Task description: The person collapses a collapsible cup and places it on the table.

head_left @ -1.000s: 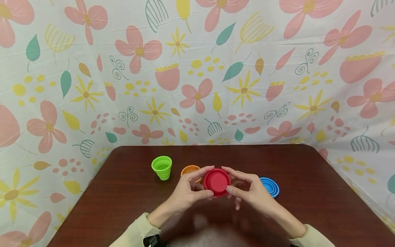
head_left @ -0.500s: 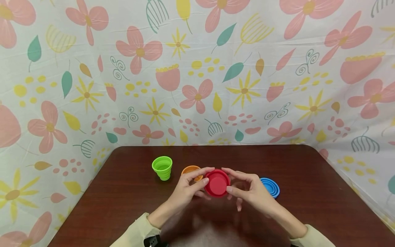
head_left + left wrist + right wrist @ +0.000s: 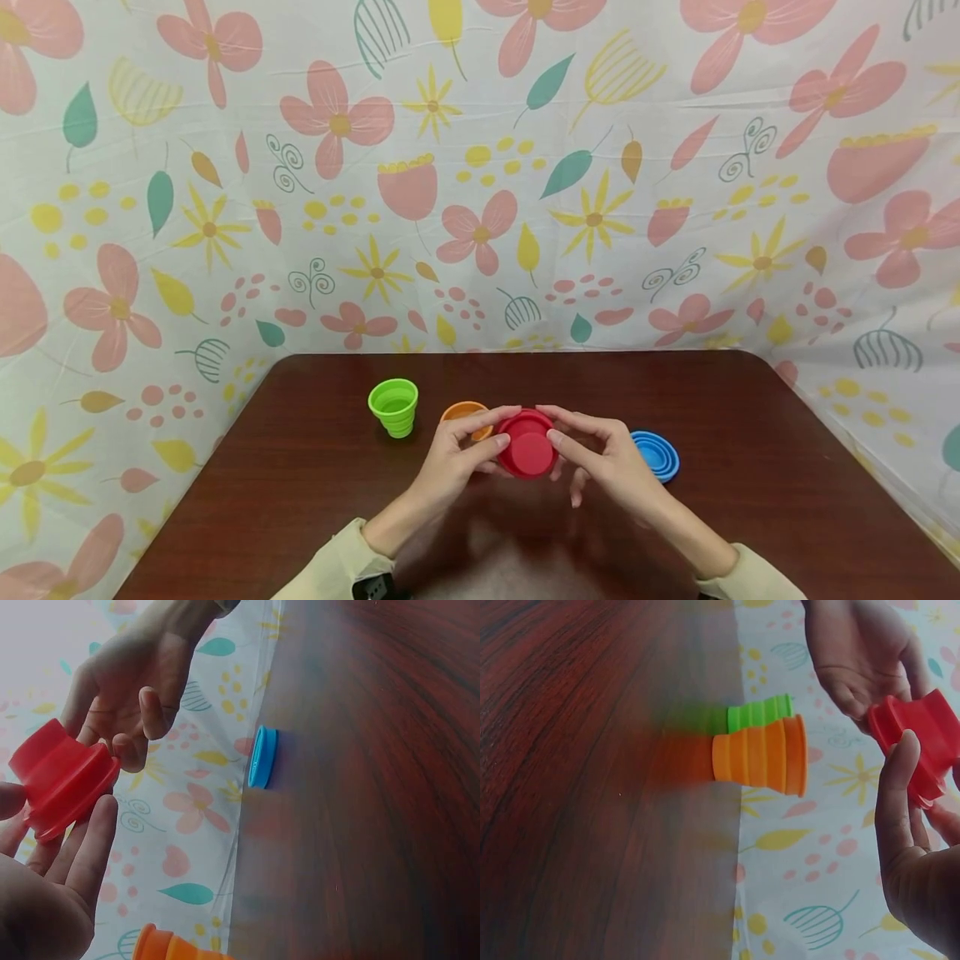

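On the table (image 3: 262,500), one cup (image 3: 395,410) is resting nearest the left edge, a second (image 3: 761,759) to its right, a third (image 3: 655,456) nearest the right edge, a fourth cup (image 3: 531,450) being held above.

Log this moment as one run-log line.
left grip: holds red cup | right grip: holds red cup | green cup, orange cup: upright on table | blue cup: collapsed, on table

From the red cup (image 3: 531,454) which I hold, the passage toward twelve o'clock is free over the table (image 3: 555,379), until the flowered cloth (image 3: 487,333). At ten, the orange cup (image 3: 459,411), then the green cup (image 3: 395,408), obstruct my left hand (image 3: 446,462); at three, the low blue cup (image 3: 655,456) obstructs my right hand (image 3: 617,458).
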`<state>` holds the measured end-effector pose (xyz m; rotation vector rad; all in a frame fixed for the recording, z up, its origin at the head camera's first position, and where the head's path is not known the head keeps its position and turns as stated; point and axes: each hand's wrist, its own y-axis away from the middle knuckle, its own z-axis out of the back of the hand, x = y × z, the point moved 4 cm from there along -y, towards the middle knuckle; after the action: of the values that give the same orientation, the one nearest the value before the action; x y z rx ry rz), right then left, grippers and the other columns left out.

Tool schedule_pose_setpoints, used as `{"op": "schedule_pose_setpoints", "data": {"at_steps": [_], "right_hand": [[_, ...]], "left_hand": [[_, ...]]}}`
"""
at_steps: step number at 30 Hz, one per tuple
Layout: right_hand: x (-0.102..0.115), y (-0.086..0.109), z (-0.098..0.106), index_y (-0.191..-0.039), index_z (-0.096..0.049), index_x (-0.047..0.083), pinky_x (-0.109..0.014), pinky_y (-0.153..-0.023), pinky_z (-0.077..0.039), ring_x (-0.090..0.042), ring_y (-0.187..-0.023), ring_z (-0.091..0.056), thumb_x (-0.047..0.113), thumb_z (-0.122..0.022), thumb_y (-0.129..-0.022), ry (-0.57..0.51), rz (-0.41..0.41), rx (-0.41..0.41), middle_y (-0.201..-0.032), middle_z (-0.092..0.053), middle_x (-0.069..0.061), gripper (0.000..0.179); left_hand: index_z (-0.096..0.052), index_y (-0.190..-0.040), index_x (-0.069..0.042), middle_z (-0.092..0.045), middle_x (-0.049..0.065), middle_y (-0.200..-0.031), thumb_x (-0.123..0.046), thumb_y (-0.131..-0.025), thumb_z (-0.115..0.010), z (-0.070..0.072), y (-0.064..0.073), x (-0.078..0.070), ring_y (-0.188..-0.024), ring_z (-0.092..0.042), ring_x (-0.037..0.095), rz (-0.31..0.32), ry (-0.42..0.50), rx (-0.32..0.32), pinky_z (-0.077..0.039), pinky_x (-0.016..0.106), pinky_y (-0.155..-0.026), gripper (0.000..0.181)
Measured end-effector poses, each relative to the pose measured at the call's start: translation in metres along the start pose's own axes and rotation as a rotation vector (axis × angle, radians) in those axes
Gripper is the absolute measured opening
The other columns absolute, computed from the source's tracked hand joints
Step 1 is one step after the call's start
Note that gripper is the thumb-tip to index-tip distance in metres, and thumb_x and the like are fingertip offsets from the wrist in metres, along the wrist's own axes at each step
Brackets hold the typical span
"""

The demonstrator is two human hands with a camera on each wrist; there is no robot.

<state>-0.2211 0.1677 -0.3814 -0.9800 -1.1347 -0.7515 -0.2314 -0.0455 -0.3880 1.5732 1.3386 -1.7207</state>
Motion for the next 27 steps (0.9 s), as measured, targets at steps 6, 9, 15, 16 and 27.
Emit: {"op": "schedule_pose_setpoints", "data": {"at_steps": [6, 9, 15, 16, 27], "right_hand": [[0.0004, -0.0011, 0.0001, -0.150, -0.058, 0.006, -0.049, -0.049, -0.060, -0.045, -0.073, -0.068, 0.011, -0.061, -0.107, 0.019, 0.000, 0.003, -0.107, -0.071, -0.021, 0.043], [0.0005, -0.0014, 0.0001, -0.151, -0.058, 0.006, -0.050, -0.050, -0.060, -0.039, -0.070, -0.069, 0.011, -0.061, -0.107, 0.035, -0.011, 0.011, -0.101, -0.072, -0.022, 0.044], [0.0007, -0.0019, 0.0001, -0.152, -0.057, 0.007, -0.052, -0.051, -0.060, -0.035, -0.068, -0.069, 0.012, -0.062, -0.106, 0.051, -0.014, 0.024, -0.098, -0.072, -0.023, 0.046], [0.0008, -0.0020, 0.0002, -0.152, -0.057, 0.006, -0.052, -0.051, -0.060, -0.036, -0.068, -0.069, 0.011, -0.063, -0.106, 0.051, -0.008, 0.025, -0.099, -0.072, -0.023, 0.046], [0.0014, -0.0027, -0.0014, -0.147, -0.061, 0.005, -0.047, -0.051, -0.061, -0.041, -0.071, -0.067, 0.008, -0.066, -0.103, 0.011, 0.020, 0.017, -0.118, -0.067, -0.023, 0.045]], "left_hand": [[-0.063, -0.140, 0.006, -0.066, 0.020, -0.128, -0.003, -0.102, -0.066, -0.0012, -0.0004, -0.0010, -0.093, -0.076, 0.021, -0.003, 0.001, -0.025, -0.064, 0.043, -0.075, 0.039], [-0.064, -0.140, 0.006, -0.067, 0.018, -0.125, -0.003, -0.102, -0.067, -0.0012, 0.0000, -0.0005, -0.091, -0.076, 0.021, 0.008, 0.003, -0.038, -0.064, 0.043, -0.075, 0.039], [-0.065, -0.139, 0.007, -0.067, 0.017, -0.122, -0.002, -0.101, -0.068, -0.0016, 0.0002, 0.0011, -0.091, -0.076, 0.021, 0.008, 0.015, -0.046, -0.064, 0.043, -0.074, 0.039], [-0.065, -0.138, 0.007, -0.067, 0.017, -0.122, -0.002, -0.101, -0.069, -0.0018, 0.0001, 0.0012, -0.091, -0.075, 0.022, 0.007, 0.017, -0.047, -0.064, 0.043, -0.073, 0.039], [-0.071, -0.130, 0.006, -0.071, 0.020, -0.120, 0.003, -0.095, -0.074, 0.0004, -0.0011, 0.0004, -0.089, -0.077, 0.024, -0.025, -0.040, -0.045, -0.064, 0.036, -0.072, 0.035]]}}
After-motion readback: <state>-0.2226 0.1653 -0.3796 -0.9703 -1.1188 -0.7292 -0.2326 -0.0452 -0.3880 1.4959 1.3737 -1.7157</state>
